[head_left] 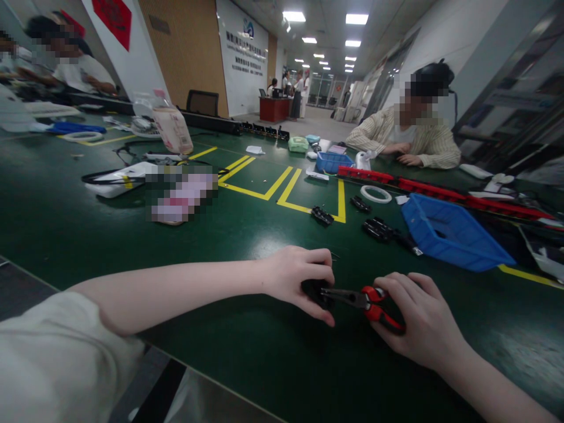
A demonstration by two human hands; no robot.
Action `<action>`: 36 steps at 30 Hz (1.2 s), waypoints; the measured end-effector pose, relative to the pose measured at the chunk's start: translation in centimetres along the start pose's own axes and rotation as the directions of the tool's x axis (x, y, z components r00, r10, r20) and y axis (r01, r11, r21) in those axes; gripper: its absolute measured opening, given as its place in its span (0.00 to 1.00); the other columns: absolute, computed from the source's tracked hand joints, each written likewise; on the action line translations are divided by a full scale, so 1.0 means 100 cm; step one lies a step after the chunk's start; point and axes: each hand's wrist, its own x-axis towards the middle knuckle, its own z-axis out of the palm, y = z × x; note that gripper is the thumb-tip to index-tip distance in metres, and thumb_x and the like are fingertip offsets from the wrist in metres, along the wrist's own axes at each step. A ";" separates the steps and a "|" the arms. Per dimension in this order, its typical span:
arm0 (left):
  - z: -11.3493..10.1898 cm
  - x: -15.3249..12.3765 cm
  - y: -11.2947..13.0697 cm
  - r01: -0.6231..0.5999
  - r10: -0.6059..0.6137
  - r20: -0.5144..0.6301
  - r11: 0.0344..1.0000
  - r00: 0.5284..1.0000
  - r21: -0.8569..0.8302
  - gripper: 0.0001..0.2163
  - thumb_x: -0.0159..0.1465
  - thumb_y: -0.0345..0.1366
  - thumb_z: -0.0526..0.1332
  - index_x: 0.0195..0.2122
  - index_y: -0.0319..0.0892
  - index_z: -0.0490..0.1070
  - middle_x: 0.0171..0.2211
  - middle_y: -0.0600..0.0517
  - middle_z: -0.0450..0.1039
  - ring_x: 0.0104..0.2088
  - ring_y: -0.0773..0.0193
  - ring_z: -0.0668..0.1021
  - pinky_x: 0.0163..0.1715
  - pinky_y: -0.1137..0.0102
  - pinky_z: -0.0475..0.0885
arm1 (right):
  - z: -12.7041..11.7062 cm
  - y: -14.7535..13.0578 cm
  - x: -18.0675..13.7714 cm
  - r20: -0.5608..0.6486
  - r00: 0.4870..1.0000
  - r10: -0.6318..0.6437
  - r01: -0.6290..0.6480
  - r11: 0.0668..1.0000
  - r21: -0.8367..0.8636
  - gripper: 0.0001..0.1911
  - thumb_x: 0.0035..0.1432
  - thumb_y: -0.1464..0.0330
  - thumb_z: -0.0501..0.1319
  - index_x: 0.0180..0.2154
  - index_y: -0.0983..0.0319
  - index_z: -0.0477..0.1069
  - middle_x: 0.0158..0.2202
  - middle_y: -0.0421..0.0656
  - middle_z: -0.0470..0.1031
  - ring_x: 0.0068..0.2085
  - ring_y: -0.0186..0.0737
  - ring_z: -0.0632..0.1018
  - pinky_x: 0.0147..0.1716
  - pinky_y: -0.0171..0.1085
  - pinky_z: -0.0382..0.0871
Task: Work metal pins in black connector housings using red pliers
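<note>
My left hand (304,276) is closed around a small black part (316,292), most of it hidden by my fingers. In my right hand (416,314) are long-nose pliers (368,298) with red and black handles. Their jaws point left and their tips meet the black part; whether they pinch it I cannot tell. Thin wire-like pieces (335,256) lie just beyond my left fingers. Farther off on the green table rest black moulded parts, one (322,215) by the yellow tape and another (378,229) nearer the blue bin.
A blue bin (453,232) stands at the right, with a white ring (376,194) and a long red strip (423,191) behind it. At the left are a phone (185,200), a white device (127,178) and a bottle (173,126). Another person (409,132) sits across the table.
</note>
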 end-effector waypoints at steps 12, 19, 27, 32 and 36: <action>-0.001 0.002 0.002 0.004 0.010 -0.046 0.958 0.999 0.286 0.23 0.57 0.59 0.60 0.25 0.41 0.71 0.23 0.56 0.72 0.26 0.69 0.73 0.32 0.68 0.60 | 0.000 0.002 0.000 0.015 1.000 0.004 -0.003 0.999 -0.036 0.15 0.53 0.66 0.56 0.43 0.65 0.65 0.37 0.51 0.74 0.35 0.47 0.75 0.38 0.45 0.63; 0.002 0.001 -0.001 0.000 -0.012 0.049 0.971 0.999 0.239 0.20 0.56 0.55 0.63 0.27 0.40 0.71 0.24 0.55 0.71 0.26 0.68 0.71 0.23 0.72 0.59 | -0.001 0.000 0.001 0.019 1.000 -0.007 0.008 0.997 -0.071 0.15 0.53 0.67 0.56 0.42 0.66 0.66 0.36 0.51 0.74 0.34 0.48 0.74 0.37 0.44 0.62; -0.003 0.002 -0.004 -0.065 0.047 0.190 0.994 0.981 0.092 0.14 0.58 0.45 0.63 0.34 0.38 0.71 0.31 0.50 0.69 0.33 0.63 0.70 0.29 0.71 0.66 | 0.000 0.000 0.000 0.025 1.000 0.007 -0.006 0.999 -0.039 0.15 0.53 0.67 0.55 0.43 0.65 0.65 0.37 0.51 0.74 0.36 0.47 0.75 0.38 0.44 0.63; -0.008 0.004 -0.003 -0.053 0.045 0.238 0.998 0.970 0.026 0.13 0.57 0.40 0.63 0.39 0.38 0.68 0.36 0.48 0.70 0.36 0.61 0.71 0.33 0.70 0.68 | -0.001 0.000 0.000 0.024 1.000 0.001 0.000 0.999 -0.043 0.15 0.52 0.67 0.56 0.43 0.65 0.65 0.37 0.50 0.74 0.35 0.46 0.74 0.38 0.43 0.63; -0.009 0.004 -0.003 -0.039 0.036 0.231 0.999 0.972 0.007 0.12 0.57 0.37 0.63 0.39 0.39 0.66 0.36 0.47 0.71 0.37 0.61 0.72 0.36 0.70 0.69 | -0.002 0.000 0.001 0.016 1.000 0.005 -0.004 0.999 -0.035 0.16 0.52 0.67 0.56 0.44 0.66 0.65 0.37 0.50 0.74 0.35 0.45 0.74 0.37 0.42 0.64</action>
